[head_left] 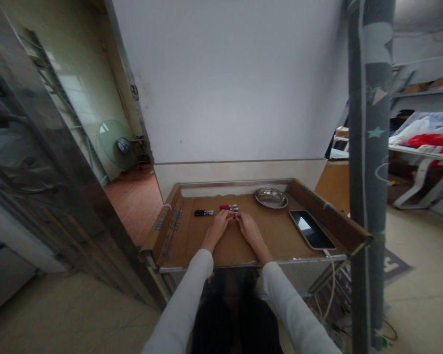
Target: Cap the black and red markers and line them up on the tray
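Left hand point(221, 220) and right hand point(247, 227) meet just beside red pieces point(227, 206) on the surface point(236, 248); can't tell if either grips anything, too small; a knuckle bump could scatter these or nearby black pieces point(203, 213).

Looks like a workshop: cardboard-lined bench point(280, 236), loaded shelves point(433, 92) behind.

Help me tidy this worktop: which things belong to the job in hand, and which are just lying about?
Likely in the job:
- red-and-silver pieces, just beyond the left hand
- black-and-silver pieces, to its left
- something small at both hands' fingertips, too small to identify

Probably lying about:
- phone, with white cable
- metal dish, though its role is unclear
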Demonstrator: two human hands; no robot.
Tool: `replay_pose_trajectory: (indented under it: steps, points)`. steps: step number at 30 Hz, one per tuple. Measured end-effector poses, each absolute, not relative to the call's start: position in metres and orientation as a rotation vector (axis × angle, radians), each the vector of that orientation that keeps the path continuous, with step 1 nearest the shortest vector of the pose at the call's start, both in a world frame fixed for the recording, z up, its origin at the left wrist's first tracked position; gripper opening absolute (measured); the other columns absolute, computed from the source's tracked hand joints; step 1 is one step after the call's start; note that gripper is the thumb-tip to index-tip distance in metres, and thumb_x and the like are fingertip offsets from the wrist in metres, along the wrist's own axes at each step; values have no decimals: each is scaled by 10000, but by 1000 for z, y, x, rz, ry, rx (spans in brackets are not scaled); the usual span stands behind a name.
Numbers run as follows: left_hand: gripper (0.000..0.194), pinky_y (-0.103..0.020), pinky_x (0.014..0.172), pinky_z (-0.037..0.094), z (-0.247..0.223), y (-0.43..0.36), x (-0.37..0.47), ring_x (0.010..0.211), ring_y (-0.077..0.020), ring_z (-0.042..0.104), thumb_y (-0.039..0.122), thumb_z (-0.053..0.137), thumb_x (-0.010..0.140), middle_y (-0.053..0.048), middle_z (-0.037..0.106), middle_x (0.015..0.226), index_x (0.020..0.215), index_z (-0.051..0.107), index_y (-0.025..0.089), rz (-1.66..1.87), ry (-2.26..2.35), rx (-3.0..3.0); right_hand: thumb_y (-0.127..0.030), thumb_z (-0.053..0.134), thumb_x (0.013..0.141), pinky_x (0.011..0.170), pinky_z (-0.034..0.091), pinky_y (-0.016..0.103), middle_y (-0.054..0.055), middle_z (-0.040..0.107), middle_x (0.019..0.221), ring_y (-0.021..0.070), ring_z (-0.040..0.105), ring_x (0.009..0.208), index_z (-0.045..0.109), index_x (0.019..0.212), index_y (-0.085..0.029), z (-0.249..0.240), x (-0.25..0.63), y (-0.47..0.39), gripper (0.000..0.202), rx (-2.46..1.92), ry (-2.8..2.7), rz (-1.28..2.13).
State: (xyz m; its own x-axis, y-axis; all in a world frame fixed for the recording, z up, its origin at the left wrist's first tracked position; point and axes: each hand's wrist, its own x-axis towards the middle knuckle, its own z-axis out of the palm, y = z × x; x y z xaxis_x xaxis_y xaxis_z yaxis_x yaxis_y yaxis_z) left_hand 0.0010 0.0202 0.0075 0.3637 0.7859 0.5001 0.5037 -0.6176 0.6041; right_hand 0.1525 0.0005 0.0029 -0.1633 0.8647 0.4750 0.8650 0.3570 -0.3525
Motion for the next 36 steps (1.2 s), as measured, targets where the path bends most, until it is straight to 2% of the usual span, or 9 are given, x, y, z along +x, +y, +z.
replay_pose_trajectory:
  steps: [7, 10, 13, 18, 22, 26, 32, 36]
  points:
    - [202, -317, 914, 458, 7, 19, 2, 990, -157, 576, 129, 406, 885, -45, 617, 1009, 999, 562, 187, 1192, 1056, 2336, -191, 438, 893, 820, 409, 258, 80, 656, 1024, 171, 576, 956, 587, 1040, -166, 7, 151, -5, 210, -1438, -2025, 57]
    - [302, -338, 953, 433, 7, 19, 3, 1046, -159, 554, 56, 348, 870, -62, 610, 1079, 1057, 550, 179, 1214, 1117, 2388, -192, 428, 900, 814, 399, 259, 73, 666, 995, 171, 581, 933, 599, 1046, -179, 8, 151, -6, 226, -1542, -2009, -21]
    - [347, -379, 987, 397, 6, 20, 3, 1097, -183, 520, 15, 366, 834, -86, 594, 1143, 1085, 554, 165, 1186, 1287, 2439, -218, 415, 911, 775, 388, 260, 74, 674, 937, 175, 590, 873, 610, 1031, -178, 10, 151, -8, 233, -1700, -1930, -104]
    - [209, -406, 934, 391, 9, 17, 3, 1032, -217, 505, 171, 496, 854, -71, 616, 1069, 1042, 584, 191, 1016, 1425, 2522, -234, 435, 905, 734, 360, 267, 71, 688, 889, 177, 596, 831, 636, 992, -198, 11, 154, -9, 223, -1851, -1835, -223]
    - [160, -389, 903, 386, 11, 12, 3, 998, -218, 505, 304, 537, 855, -53, 610, 1018, 952, 615, 204, 876, 1336, 2599, -234, 429, 906, 713, 350, 286, 84, 703, 861, 180, 609, 772, 656, 980, -202, 10, 155, -11, 240, -1923, -1763, -271]
    - [152, -352, 877, 401, 8, 12, 2, 951, -196, 527, 296, 503, 876, -49, 611, 973, 893, 610, 189, 939, 1291, 2560, -235, 434, 902, 696, 346, 292, 98, 704, 844, 189, 614, 773, 660, 972, -212, 12, 154, -15, 238, -1977, -1757, -303]
    - [161, -352, 883, 415, 5, 13, 2, 944, -195, 547, 280, 471, 895, -50, 630, 972, 946, 592, 186, 1051, 1316, 2511, -227, 401, 908, 781, 373, 311, 113, 687, 885, 215, 600, 871, 627, 995, -173, 14, 149, -17, 248, -1873, -1943, -275]
    - [154, -359, 896, 413, 9, 11, -1, 970, -195, 548, 245, 464, 897, -53, 632, 994, 974, 588, 194, 1112, 1306, 2509, -170, 366, 885, 857, 406, 312, 110, 652, 1052, 200, 581, 976, 510, 1193, -153, 13, 147, -17, 341, -1559, -2026, -133]
